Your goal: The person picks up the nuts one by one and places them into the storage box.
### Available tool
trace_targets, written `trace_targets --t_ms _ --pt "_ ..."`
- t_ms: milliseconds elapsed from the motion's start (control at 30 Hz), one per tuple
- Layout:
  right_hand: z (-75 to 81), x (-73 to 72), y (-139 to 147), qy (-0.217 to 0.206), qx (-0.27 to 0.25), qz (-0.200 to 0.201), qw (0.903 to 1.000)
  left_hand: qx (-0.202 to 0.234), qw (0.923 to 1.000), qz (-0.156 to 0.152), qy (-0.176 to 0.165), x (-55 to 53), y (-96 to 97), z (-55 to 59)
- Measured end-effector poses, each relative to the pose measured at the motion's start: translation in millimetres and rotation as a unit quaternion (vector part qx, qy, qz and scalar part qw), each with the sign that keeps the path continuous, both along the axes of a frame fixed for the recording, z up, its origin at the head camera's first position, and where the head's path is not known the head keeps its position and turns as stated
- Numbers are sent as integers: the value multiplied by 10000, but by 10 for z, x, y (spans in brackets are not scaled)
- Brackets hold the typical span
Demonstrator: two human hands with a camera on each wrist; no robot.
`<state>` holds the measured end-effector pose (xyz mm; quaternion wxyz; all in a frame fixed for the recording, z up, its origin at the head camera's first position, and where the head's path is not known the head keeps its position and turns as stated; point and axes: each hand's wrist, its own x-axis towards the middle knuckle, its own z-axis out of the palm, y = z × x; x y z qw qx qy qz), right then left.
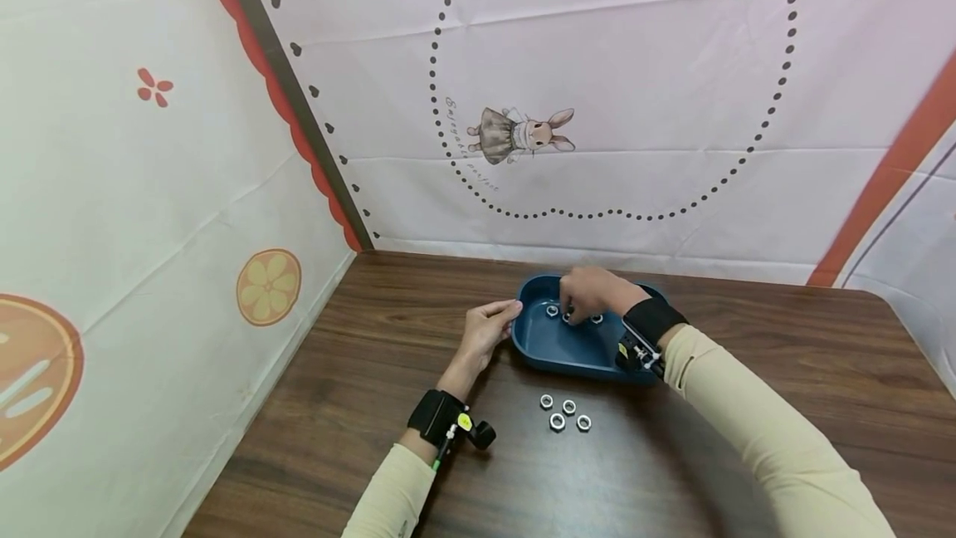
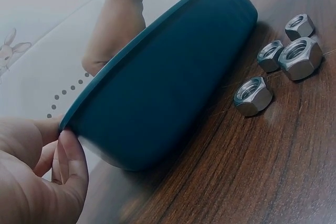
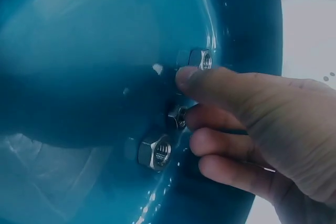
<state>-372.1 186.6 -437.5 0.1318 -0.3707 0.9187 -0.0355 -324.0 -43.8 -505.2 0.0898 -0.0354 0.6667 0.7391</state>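
Observation:
A blue basin (image 1: 571, 349) with raised sides stands on the table. At its left end my left hand (image 1: 487, 330) pinches the rim between thumb and fingers, also seen close in the left wrist view. My right hand (image 1: 593, 293) reaches down inside the basin. There its index fingertip is at or against a small hex nut (image 3: 177, 116), and the thumb is beside another nut (image 3: 200, 59). A third nut (image 3: 155, 152) lies just below the fingers in that view. I see no nut gripped between thumb and fingers.
Several silver hex nuts (image 1: 557, 422) lie grouped on the wooden table (image 1: 373, 372) on the near side of the basin. A printed cloth (image 1: 635, 106) hangs behind the table, and another pale cloth (image 1: 149, 189) hangs along the left.

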Motion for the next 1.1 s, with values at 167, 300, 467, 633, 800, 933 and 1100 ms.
trace_targets --t_ms 167,300,467,633,800,933,1100 --pt "-22 17 36 -134 -47 -136 9998 -2 10000 -1 13 4 31 -12" --pt "-4 21 95 -212 -318 -220 9990 -23 10000 -18 11 11 39 -16" --pt "169 227 183 488 -1093 -575 9911 -93 9999 -58 28 38 38 -13" --pt "338 720 223 1410 -1957 -1093 9643 -85 10000 -30 22 39 25 -18" --pt "289 1300 215 1738 -2563 -1409 9403 -37 10000 -6 12 38 19 -8" --pt "82 1713 148 1543 -2601 -1387 9430 17 10000 14 -6 33 11 -13" --pt "-250 2010 60 930 -2278 -1766 9530 73 9999 89 -35 25 22 2"
